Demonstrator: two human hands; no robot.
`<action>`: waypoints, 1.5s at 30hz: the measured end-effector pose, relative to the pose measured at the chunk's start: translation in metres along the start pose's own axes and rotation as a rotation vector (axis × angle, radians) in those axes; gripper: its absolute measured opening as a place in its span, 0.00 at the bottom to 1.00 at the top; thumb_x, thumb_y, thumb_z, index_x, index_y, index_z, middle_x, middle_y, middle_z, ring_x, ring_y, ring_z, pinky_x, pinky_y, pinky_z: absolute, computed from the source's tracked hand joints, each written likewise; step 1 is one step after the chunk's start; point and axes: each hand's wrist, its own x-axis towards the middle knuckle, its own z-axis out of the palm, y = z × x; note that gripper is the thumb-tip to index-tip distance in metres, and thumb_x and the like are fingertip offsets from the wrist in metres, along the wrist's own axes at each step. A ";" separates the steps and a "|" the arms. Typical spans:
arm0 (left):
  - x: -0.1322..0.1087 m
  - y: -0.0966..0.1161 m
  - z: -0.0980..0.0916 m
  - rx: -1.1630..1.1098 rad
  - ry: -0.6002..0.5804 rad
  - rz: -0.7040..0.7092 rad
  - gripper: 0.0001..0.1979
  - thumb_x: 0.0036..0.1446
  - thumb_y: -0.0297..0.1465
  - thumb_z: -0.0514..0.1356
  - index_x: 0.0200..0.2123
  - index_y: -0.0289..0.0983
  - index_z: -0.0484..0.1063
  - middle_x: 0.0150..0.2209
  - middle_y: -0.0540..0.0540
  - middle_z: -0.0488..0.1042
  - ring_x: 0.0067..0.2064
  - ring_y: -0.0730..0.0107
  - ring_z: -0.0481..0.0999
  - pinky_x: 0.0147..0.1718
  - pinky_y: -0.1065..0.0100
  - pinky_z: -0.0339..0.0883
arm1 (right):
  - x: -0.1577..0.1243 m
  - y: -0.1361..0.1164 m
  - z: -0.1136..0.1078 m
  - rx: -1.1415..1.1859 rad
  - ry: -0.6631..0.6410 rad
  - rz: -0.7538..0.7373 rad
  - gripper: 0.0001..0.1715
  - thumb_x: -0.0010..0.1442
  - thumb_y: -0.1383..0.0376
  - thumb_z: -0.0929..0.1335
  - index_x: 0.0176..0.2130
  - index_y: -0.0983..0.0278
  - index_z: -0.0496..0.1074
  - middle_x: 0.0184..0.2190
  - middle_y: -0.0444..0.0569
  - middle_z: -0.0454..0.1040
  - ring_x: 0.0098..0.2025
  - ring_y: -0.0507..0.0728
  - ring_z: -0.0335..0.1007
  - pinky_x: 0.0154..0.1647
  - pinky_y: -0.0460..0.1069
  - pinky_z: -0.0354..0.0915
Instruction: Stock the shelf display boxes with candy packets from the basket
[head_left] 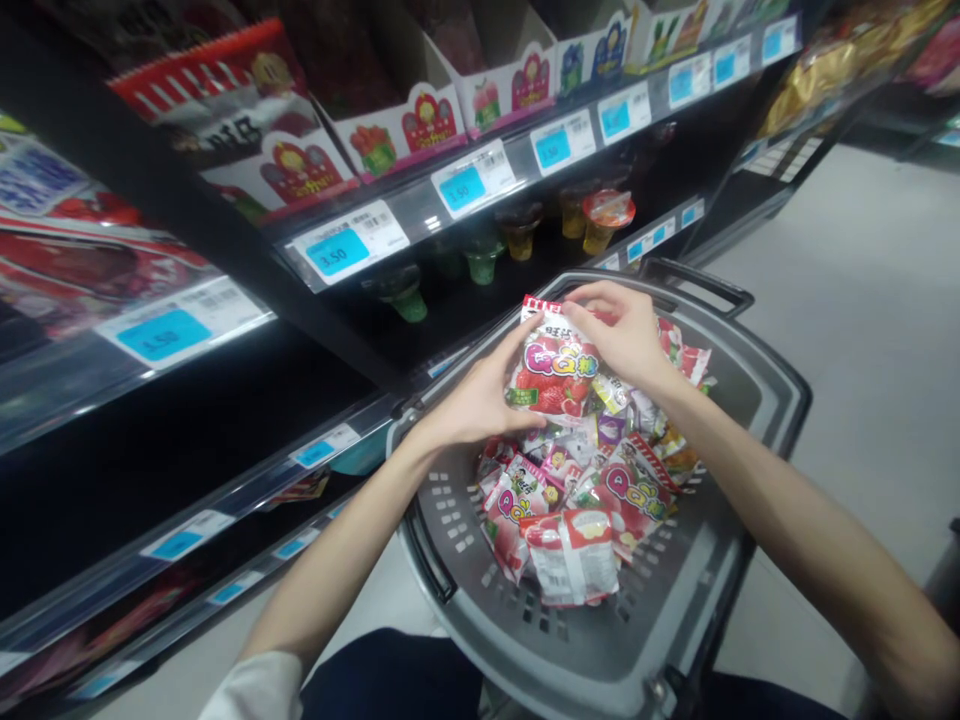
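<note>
Both hands hold one red and white candy bag [553,368] printed with strawberries, just above a grey plastic shopping basket [757,400]. My left hand [480,400] grips the bag's lower left side with fingers wrapped round it. My right hand [626,335] pinches its top edge. Under the bag lies a heap of similar candy bags [585,500] that fills the basket's middle.
Store shelves [420,215] with blue price tags stand to the left and ahead. Jelly cups [606,215] sit on the shelf just beyond the basket. Boxed snacks [420,125] line the upper shelf. Grey floor [862,300] opens to the right.
</note>
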 end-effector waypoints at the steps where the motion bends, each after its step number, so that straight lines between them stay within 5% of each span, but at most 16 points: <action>1: 0.000 0.000 0.000 0.003 0.001 0.004 0.61 0.42 0.31 0.77 0.73 0.51 0.48 0.74 0.43 0.53 0.70 0.42 0.62 0.69 0.41 0.57 | 0.000 0.000 0.000 0.004 0.001 0.007 0.11 0.59 0.59 0.73 0.38 0.64 0.78 0.23 0.43 0.72 0.24 0.50 0.62 0.25 0.47 0.58; 11: 0.002 0.006 0.002 -0.082 0.049 0.038 0.59 0.45 0.37 0.76 0.73 0.47 0.46 0.74 0.38 0.51 0.70 0.41 0.61 0.64 0.43 0.65 | 0.005 0.009 0.003 0.194 0.028 0.139 0.20 0.58 0.48 0.72 0.39 0.61 0.77 0.38 0.49 0.79 0.38 0.56 0.74 0.37 0.52 0.71; 16: 0.007 0.008 0.003 -0.078 0.235 0.097 0.64 0.42 0.45 0.77 0.74 0.47 0.41 0.73 0.35 0.51 0.70 0.40 0.61 0.64 0.43 0.65 | 0.000 0.001 0.005 0.506 -0.256 0.428 0.32 0.58 0.38 0.69 0.42 0.62 0.75 0.38 0.53 0.80 0.36 0.59 0.77 0.34 0.54 0.74; 23: 0.009 0.013 0.005 -0.081 0.471 0.124 0.65 0.45 0.53 0.73 0.74 0.51 0.33 0.71 0.36 0.55 0.70 0.44 0.62 0.64 0.47 0.65 | -0.009 -0.011 0.004 0.384 -0.554 0.292 0.36 0.50 0.54 0.80 0.54 0.63 0.71 0.38 0.52 0.82 0.35 0.59 0.81 0.31 0.52 0.77; 30: 0.011 0.015 0.002 -0.047 0.563 0.144 0.61 0.45 0.50 0.74 0.72 0.49 0.39 0.73 0.37 0.49 0.71 0.46 0.59 0.66 0.50 0.62 | -0.008 -0.005 0.006 0.355 -0.351 0.245 0.38 0.47 0.57 0.81 0.54 0.65 0.71 0.33 0.50 0.81 0.30 0.57 0.80 0.26 0.49 0.72; 45: 0.009 0.015 0.002 -0.180 0.515 0.112 0.65 0.44 0.49 0.75 0.73 0.51 0.34 0.72 0.35 0.54 0.70 0.45 0.62 0.65 0.46 0.63 | -0.008 -0.008 0.003 0.302 -0.344 0.183 0.43 0.48 0.55 0.81 0.58 0.63 0.71 0.24 0.45 0.79 0.24 0.55 0.74 0.24 0.49 0.68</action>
